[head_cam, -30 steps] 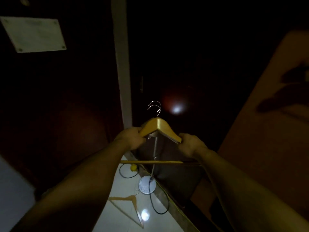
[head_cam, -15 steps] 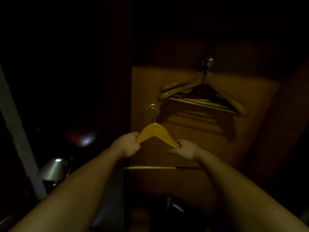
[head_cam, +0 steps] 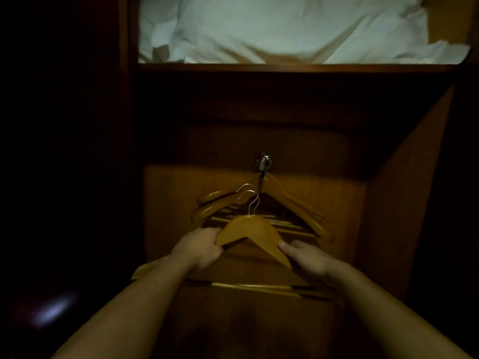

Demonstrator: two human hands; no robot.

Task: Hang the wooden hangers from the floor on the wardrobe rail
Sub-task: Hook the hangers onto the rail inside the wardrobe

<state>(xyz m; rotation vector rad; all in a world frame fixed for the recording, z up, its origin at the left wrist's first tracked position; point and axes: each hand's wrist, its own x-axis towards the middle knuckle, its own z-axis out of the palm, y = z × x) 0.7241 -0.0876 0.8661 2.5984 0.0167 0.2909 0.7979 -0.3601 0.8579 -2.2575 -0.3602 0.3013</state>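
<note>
1. Both hands are clamped on the wooden hanger (head_cam: 250, 230). Left hand (head_cam: 199, 248) wraps its left shoulder, right hand (head_cam: 307, 257) holds the right arm, hands apart.
2. Hanger's up inside the wardrobe, below & in front of the rail (head_cam: 263, 161), not hooked on yet. Two hooks (head_cam: 248, 199) show, so prob 2 stacked, can't tell tbh.
3. Risks imo: v dark in there, so the hooks could snag the hung hangers (head_cam: 298, 207) or miss the rail & drop. If it's 2 stacked, one might slide loose.

Hung hangers (head_cam: 296, 204) block the way beneath the rail fitting (head_cam: 264, 161); open room lies below the shelf (head_cam: 285, 67).
</note>
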